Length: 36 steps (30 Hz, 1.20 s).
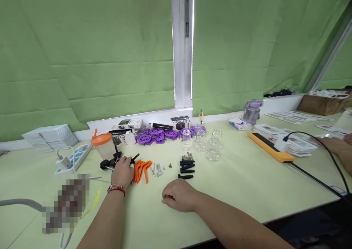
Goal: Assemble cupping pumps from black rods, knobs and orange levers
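My left hand (123, 172) is closed over black parts left of the middle, its fingers partly hidden. A slim black plastic part (135, 156) sticks out past its fingertips. More black parts (106, 164) lie left of that hand, and bent orange pieces (140, 169) lie against its right side. My right hand (180, 196) rests on the table with its fingers curled in; nothing shows in it. Just beyond it lie several black plastic pegs (187, 171) in a column, with metal springs (187, 156) behind. Silver screws (158, 170) and small brass bits (170, 165) lie between the hands.
Purple plastic rings (156, 135) and clear bottles (212, 152) stand farther back. An orange-lidded cup (103, 144) and a white power strip (82, 155) are left. A yellow power strip (271, 148) with cables lies right, near another person's hand (337, 146).
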Available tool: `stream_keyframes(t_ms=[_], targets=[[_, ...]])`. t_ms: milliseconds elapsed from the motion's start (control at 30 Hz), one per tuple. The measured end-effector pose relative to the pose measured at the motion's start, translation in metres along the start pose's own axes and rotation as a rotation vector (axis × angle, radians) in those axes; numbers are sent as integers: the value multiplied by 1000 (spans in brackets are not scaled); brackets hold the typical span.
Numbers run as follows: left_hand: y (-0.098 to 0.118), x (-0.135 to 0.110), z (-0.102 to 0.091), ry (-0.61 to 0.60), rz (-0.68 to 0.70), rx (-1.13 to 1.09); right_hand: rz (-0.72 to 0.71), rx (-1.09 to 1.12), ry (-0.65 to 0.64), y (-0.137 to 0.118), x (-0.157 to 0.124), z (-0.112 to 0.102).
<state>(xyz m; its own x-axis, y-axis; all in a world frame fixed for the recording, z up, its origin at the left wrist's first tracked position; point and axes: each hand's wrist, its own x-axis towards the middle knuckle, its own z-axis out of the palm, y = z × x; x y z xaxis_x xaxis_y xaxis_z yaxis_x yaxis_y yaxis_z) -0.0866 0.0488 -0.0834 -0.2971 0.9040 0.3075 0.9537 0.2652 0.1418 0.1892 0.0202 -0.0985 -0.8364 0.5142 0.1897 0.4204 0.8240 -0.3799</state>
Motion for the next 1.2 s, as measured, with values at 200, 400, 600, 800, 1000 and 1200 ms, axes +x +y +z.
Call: stream_keyframes(t_ms=[200, 400, 600, 800, 1000, 1200], targets=[[-3, 1, 1, -21, 7, -3, 0, 4, 6, 1, 0, 0], [-4, 1, 1, -21, 4, -5, 4, 31, 4, 0, 0, -2], [-2, 1, 0, -35, -1, -31, 43, 83, -10, -1, 0, -6], [-2, 2, -1, -41, -31, -42, 69, 126, -29, -1, -1, -8], [-5, 3, 3, -73, -36, -45, 62, 131, -10, 1, 0, -7], [-8, 2, 2, -30, -67, -60, 58, 154, 12, 2, -1, -6]])
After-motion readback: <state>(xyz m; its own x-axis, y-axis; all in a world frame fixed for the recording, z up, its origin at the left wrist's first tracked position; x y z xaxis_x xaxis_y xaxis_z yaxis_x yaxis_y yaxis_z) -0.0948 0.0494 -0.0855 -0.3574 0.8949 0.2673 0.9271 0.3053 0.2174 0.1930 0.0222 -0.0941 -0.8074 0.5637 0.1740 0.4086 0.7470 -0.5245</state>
